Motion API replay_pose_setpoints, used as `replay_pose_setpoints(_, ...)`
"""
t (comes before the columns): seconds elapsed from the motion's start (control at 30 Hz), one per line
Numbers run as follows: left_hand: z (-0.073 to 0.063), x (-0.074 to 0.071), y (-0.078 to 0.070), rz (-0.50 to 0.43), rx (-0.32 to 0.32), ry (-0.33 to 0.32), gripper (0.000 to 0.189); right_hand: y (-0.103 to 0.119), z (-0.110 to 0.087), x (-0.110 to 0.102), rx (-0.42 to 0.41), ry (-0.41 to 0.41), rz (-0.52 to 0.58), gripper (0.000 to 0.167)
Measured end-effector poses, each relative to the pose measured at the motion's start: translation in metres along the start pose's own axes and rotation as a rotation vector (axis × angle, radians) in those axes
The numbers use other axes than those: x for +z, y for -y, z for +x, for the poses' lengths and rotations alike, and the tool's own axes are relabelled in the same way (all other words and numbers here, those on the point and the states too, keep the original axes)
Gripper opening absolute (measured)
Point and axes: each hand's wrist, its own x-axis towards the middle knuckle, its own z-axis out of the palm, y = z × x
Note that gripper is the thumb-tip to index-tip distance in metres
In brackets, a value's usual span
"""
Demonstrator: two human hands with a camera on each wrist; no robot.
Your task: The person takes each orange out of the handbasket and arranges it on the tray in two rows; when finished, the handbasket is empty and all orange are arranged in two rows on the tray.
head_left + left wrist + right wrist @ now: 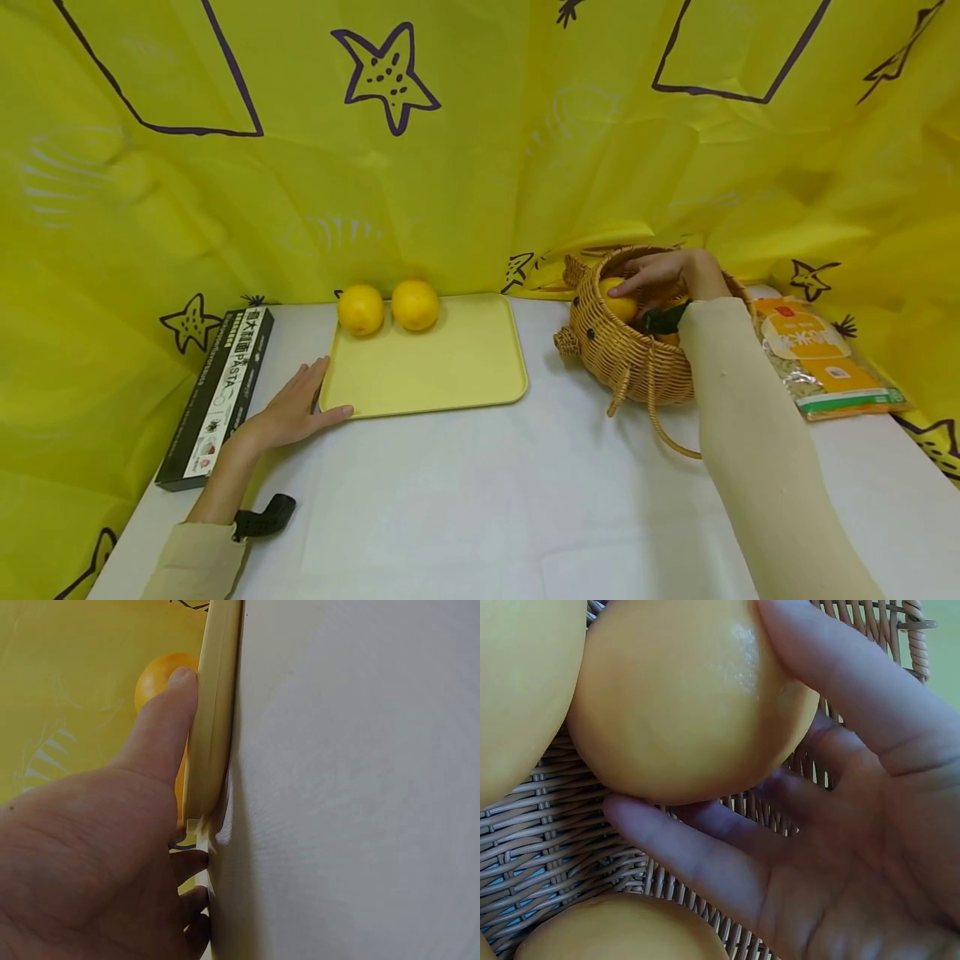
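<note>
In the head view my right hand reaches into a wicker basket shaped like a pig. Its thumb and fingers are around an orange, the thumb on top and fingertips below. Other oranges lie close by inside the basket, one beside it and another orange underneath. My left hand rests at the near left corner of a pale yellow tray, fingers stretched along its left side and thumb at the front edge. Two oranges, a left one and a right one, sit at the tray's back left.
A black and white pasta box lies left of my left hand. Right of the basket lies a food packet, partly behind my right sleeve. The basket's rope handle hangs onto the white table. A yellow patterned cloth stands behind.
</note>
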Motion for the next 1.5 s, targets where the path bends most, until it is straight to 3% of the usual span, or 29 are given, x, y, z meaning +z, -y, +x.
replay_pose_setpoints(0.33, -0.003, -0.001, -0.001, -0.005, -0.013, 0.003, 0.102, 0.005, 0.002, 0.003, 0.036, -0.056, -0.005, 0.071)
replay_pose_setpoints(0.67, -0.004, -0.004, -0.003, 0.000, -0.006, -0.002, 0.102, 0.007, 0.002, 0.003, 0.040, 0.001, 0.013, 0.068)
replay_pose_setpoints(0.83, -0.005, -0.005, -0.003, -0.001, -0.007, -0.005, 0.102, 0.008, 0.003, 0.004, 0.056, -0.029, -0.027, 0.064)
replay_pose_setpoints(1.03, -0.006, -0.006, -0.004, -0.003, -0.015, -0.001, 0.102, 0.013, 0.003, 0.007, 0.080, -0.070, 0.057, 0.064)
replay_pose_setpoints(1.2, -0.006, -0.006, -0.003, -0.011, -0.017, -0.005, 0.102, 0.016, 0.001, 0.006, 0.052, -0.052, 0.085, 0.064)
replay_pose_setpoints(1.5, -0.004, -0.002, -0.004, -0.022, -0.018, 0.001, 0.103, 0.017, -0.015, -0.003, 0.008, 0.012, 0.005, 0.076)
